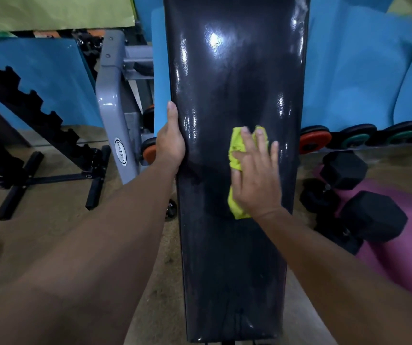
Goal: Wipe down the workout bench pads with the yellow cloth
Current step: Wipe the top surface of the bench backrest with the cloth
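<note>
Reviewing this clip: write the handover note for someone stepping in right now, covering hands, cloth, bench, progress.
Left hand: grips the left edge of the black bench pad, thumb on top, steadying it.
Right hand: fingers straight, pressing the yellow cloth flat on the pad's middle, right of centre.
Done: the pad looks glossy around and beyond the cloth, possibly wiped; cannot confirm.
Left: near end of the pad looks duller; carry on there. Other pads are not in view.
</note>
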Motion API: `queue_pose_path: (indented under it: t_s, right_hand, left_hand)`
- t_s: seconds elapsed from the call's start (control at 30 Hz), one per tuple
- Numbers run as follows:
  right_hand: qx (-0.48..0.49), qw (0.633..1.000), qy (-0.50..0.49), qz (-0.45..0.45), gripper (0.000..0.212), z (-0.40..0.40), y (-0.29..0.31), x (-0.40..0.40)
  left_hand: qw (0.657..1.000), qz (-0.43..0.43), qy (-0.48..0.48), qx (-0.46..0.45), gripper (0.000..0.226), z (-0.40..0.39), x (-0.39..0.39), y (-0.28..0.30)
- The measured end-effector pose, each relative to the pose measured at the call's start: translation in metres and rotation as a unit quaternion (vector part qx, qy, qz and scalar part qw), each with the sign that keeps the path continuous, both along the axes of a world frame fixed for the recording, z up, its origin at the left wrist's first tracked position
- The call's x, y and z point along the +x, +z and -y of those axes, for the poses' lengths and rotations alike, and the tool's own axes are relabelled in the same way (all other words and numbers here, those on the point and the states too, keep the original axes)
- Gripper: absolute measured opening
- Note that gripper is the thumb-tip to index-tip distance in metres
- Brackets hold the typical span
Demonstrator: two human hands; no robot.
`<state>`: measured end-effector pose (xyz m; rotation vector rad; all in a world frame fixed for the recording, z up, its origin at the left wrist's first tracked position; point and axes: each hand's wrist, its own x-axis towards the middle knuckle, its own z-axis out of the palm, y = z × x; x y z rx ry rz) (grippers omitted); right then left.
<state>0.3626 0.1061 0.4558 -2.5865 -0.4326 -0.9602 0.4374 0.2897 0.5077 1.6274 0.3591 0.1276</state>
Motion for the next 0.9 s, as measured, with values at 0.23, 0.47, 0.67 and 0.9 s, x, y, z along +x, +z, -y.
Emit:
queue_pose_path:
  t_s: [0.23, 0.47, 0.67, 0.9]
  right_hand:
    - [0.03, 0.999, -0.033, 0.026, 0.056, -0.028, 0.019, 0.015]
    - [-0.017, 0.998, -0.058, 0.007, 0.059, 0.019, 0.003, 0.005]
    - [0.03, 0.999, -0.029, 0.02, 0.054, -0.017, 0.008, 0.008]
    - [-0.018, 0.998, -0.06, 0.011, 0.06, 0.038, -0.003, 0.0]
  left_hand:
    - [1.0, -0.013, 0.007, -0.01, 0.107, -0.003, 0.001, -0.003]
    - [1.0, -0.016, 0.007, 0.001, 0.101, -0.002, -0.002, 0.001]
    - [0.998, -0.05, 0.038, -0.007, 0.11, -0.015, 0.021, -0.023]
    - [0.998, -0.047, 0.044, 0.011, 0.127, -0.01, 0.015, -0.015]
